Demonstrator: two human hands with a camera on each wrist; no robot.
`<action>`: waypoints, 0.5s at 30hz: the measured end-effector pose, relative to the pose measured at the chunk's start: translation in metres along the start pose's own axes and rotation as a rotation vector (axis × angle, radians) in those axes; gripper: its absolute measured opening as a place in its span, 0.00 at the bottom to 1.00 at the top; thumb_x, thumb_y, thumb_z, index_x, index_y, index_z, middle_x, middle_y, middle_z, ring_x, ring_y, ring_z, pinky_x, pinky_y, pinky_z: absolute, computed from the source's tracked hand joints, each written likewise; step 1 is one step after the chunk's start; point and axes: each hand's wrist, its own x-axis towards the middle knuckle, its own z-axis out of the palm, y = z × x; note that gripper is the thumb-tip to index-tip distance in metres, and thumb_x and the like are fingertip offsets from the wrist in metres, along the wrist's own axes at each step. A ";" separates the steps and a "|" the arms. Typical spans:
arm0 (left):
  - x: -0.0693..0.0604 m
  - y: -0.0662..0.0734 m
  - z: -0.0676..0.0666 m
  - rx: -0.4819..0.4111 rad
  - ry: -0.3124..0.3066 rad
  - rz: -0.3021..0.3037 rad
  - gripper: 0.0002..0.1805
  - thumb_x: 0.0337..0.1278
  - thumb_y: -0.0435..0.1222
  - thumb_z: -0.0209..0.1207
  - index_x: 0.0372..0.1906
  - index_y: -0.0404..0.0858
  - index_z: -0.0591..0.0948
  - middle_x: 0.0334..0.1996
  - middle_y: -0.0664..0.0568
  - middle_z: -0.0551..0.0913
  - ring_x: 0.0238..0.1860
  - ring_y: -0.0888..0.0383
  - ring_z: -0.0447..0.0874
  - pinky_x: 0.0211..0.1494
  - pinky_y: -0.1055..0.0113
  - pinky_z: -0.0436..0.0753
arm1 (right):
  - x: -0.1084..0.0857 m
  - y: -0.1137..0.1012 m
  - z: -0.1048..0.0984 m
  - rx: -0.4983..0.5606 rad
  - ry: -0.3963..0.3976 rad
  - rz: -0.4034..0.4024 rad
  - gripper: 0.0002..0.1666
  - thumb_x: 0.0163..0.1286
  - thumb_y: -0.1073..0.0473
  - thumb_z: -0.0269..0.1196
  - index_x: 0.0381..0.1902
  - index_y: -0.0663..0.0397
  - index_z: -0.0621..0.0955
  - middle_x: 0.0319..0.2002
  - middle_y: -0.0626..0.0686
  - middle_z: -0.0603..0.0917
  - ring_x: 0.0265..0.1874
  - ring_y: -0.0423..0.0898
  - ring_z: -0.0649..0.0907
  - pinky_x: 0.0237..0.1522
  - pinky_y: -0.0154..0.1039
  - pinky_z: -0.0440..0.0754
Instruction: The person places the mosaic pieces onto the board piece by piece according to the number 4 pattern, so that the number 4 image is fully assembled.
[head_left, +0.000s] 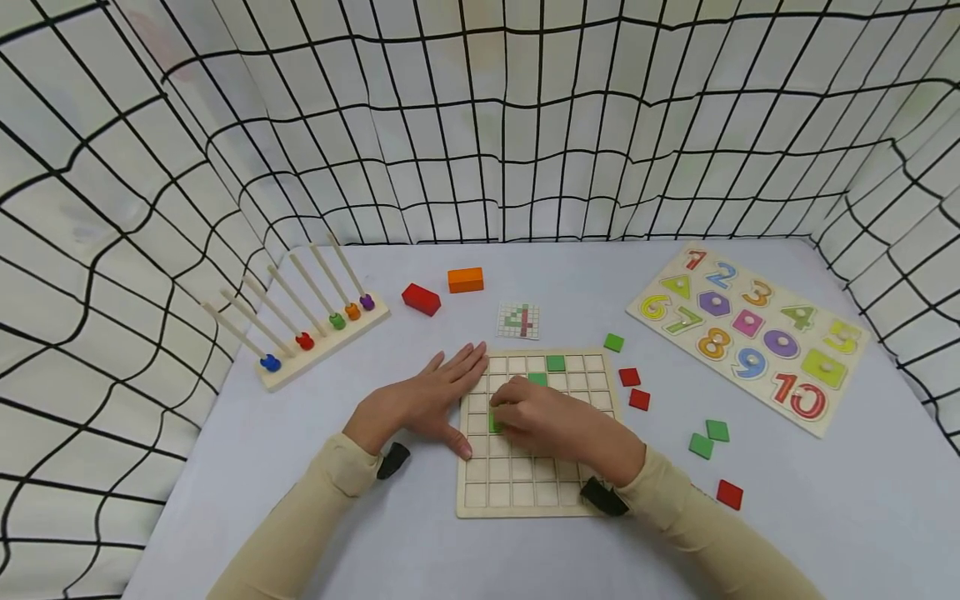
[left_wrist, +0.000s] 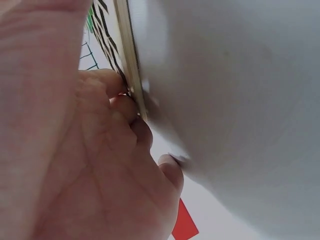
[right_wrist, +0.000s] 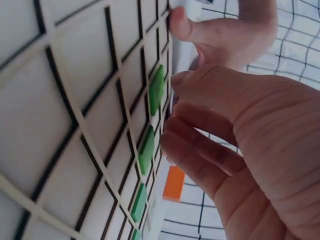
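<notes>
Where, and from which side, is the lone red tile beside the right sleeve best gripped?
Probably by two opposite edges of the red tile, pinched from above by the right hand: it lies flat and thin on the table, with no other tile touching it.

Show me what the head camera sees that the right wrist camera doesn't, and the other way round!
Only the head view shows the number board, bead rack, red block and red tiles.

Only the right wrist view shows four green tiles on the grid; from the head, just three peek out there.

Both show the grid board, left hand, right hand, orange block and net.
</notes>
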 end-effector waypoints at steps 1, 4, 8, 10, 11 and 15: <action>0.000 0.000 0.000 0.000 0.001 0.001 0.77 0.47 0.65 0.77 0.89 0.38 0.39 0.90 0.47 0.31 0.91 0.44 0.29 0.90 0.38 0.36 | -0.001 0.001 -0.002 0.015 0.010 0.008 0.06 0.69 0.66 0.74 0.43 0.59 0.91 0.53 0.57 0.90 0.56 0.50 0.87 0.59 0.38 0.89; 0.000 0.000 0.001 0.002 -0.001 -0.004 0.78 0.47 0.65 0.77 0.89 0.39 0.39 0.90 0.47 0.31 0.91 0.44 0.28 0.90 0.38 0.36 | -0.005 0.006 -0.008 0.050 0.009 0.050 0.11 0.69 0.65 0.74 0.48 0.61 0.91 0.59 0.59 0.88 0.59 0.53 0.87 0.60 0.42 0.89; -0.001 0.000 0.000 0.007 -0.004 -0.011 0.78 0.46 0.64 0.78 0.89 0.39 0.39 0.90 0.47 0.30 0.91 0.44 0.28 0.90 0.38 0.36 | -0.010 0.013 -0.014 0.084 0.004 0.104 0.16 0.69 0.64 0.75 0.53 0.61 0.90 0.62 0.60 0.86 0.62 0.55 0.86 0.61 0.44 0.89; -0.001 0.001 0.000 0.006 -0.002 -0.010 0.78 0.46 0.64 0.78 0.89 0.39 0.39 0.90 0.47 0.30 0.91 0.44 0.28 0.90 0.38 0.35 | -0.012 0.017 -0.015 0.085 0.021 0.118 0.16 0.68 0.64 0.75 0.53 0.60 0.90 0.62 0.60 0.86 0.62 0.55 0.86 0.60 0.45 0.89; -0.001 0.001 0.000 0.005 -0.002 -0.010 0.78 0.46 0.64 0.78 0.89 0.39 0.39 0.90 0.47 0.30 0.91 0.44 0.28 0.90 0.38 0.35 | -0.014 0.019 -0.015 0.082 0.028 0.124 0.15 0.68 0.64 0.75 0.53 0.59 0.90 0.62 0.60 0.86 0.62 0.55 0.86 0.60 0.45 0.89; 0.000 0.002 -0.001 0.007 -0.006 -0.008 0.78 0.46 0.64 0.78 0.89 0.39 0.39 0.90 0.47 0.30 0.91 0.44 0.28 0.90 0.38 0.35 | -0.019 0.028 -0.017 0.062 0.051 0.148 0.16 0.68 0.62 0.76 0.52 0.59 0.90 0.61 0.59 0.86 0.60 0.55 0.86 0.58 0.46 0.90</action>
